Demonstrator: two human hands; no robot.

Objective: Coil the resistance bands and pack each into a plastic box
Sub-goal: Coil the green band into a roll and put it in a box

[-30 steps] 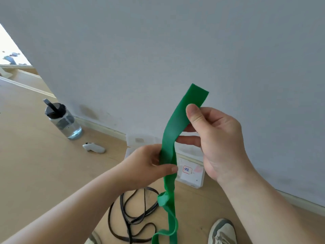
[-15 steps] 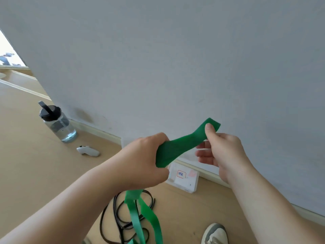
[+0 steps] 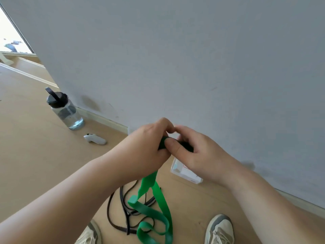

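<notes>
While the two hands met in front of the wall, the right thumb (image 3: 173,146) pressed on the top end of the green resistance band (image 3: 159,199), and the other fingers of the right hand (image 3: 197,154) curled behind it. The left hand (image 3: 146,147) was closed around the same end from the other side, with its knuckles up, so only a small green part showed between the hands. Whether the end was already rolled inside the hands, I cannot tell.

Below the left hand the green band hung down in two flat strands and ended on the wooden floor (image 3: 35,155) in loose loops. Under these loops lay a thin black resistance band (image 3: 121,205), also uncoiled, touching the green one.

Just behind the right hand, a clear plastic box (image 3: 184,173) stood on the floor close to the wall (image 3: 193,59); the wrist hid part of it. More to the left, a white controller (image 3: 95,139) lay on the floor, and near it a clear water bottle (image 3: 65,110) with a black lid stood upright beside the baseboard. At the bottom edge, two grey and beige sneakers showed, the left sneaker (image 3: 89,235) and the right sneaker (image 3: 219,229), one at each side of the bands.
</notes>
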